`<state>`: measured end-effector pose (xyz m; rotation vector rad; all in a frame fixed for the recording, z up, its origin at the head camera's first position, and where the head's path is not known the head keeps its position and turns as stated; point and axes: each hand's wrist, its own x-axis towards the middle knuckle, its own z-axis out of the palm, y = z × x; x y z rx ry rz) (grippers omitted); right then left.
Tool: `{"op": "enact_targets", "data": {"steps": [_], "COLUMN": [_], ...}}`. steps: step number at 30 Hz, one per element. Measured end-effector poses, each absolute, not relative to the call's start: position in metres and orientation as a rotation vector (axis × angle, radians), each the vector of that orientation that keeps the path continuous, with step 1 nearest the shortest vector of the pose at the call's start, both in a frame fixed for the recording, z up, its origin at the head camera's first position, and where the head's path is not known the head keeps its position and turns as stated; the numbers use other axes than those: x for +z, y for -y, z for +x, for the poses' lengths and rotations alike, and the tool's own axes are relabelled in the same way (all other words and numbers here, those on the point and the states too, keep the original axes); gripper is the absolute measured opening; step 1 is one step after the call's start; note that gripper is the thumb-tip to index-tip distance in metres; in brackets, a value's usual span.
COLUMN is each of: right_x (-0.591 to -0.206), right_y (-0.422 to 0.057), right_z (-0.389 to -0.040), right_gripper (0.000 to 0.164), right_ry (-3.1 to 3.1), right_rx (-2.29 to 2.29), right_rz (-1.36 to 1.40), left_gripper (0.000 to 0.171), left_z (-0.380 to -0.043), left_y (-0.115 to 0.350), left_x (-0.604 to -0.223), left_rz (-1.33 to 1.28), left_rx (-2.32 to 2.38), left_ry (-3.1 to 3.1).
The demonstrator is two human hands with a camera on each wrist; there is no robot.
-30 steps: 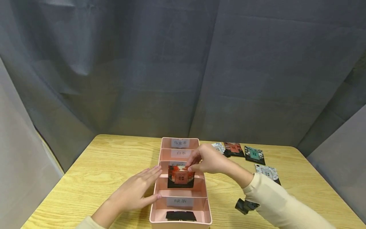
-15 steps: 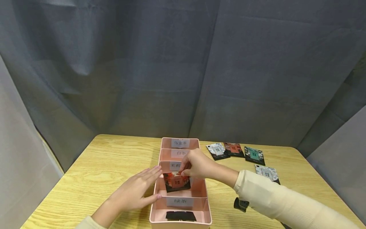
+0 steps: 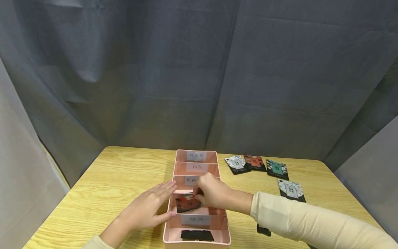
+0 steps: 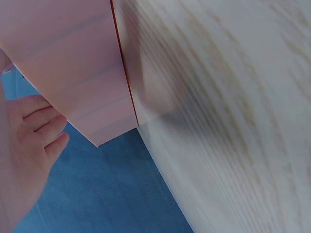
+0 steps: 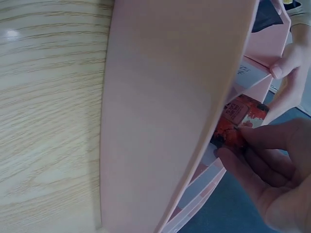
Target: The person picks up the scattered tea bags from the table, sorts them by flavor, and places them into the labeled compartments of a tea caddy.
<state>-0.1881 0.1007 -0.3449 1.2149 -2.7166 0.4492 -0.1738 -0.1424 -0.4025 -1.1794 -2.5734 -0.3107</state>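
A pink divided box [image 3: 199, 246] stands on the wooden table, its compartments carrying paper labels with Chinese characters. My right hand [image 3: 214, 193] pinches a red-and-black tea sachet [image 3: 186, 204] by its upper edge, low inside the second compartment from the front. In the right wrist view the sachet [image 5: 250, 110] shows its red printed face between thumb and fingers. My left hand [image 3: 146, 209] rests against the box's left rim with fingers extended; the left wrist view shows its fingers [image 4: 46, 124] touching the outer wall. A dark sachet [image 3: 197, 235] lies in the front compartment.
Right of the box lie a white-and-black sachet [image 3: 237, 164], a red one [image 3: 255, 162], a green one [image 3: 277, 168] and another white one [image 3: 291, 190]. A small black object [image 3: 263, 230] shows below the right sleeve. A grey curtain [image 3: 199, 76] hangs behind the table.
My right hand has lowered the red sachet from above the box down into the second compartment from the front, tilting it on the way. The left hand has stayed in place.
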Motion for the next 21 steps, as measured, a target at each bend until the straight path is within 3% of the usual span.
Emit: {"op": "enact_targets", "data": {"steps": [21], "right_x": [-0.3472], "right_y": [-0.1097], "right_z": [-0.1832], "right_gripper": [0.011], "right_ry": [2.708], "right_rx": [0.382], "right_rz": [1.179], "left_gripper": [0.067], "left_z": [-0.1729], "left_y": [0.1420], "left_x": [-0.4020], "left_rz": [-1.166], "left_rx": [-0.319], "left_ry": [2.570]}}
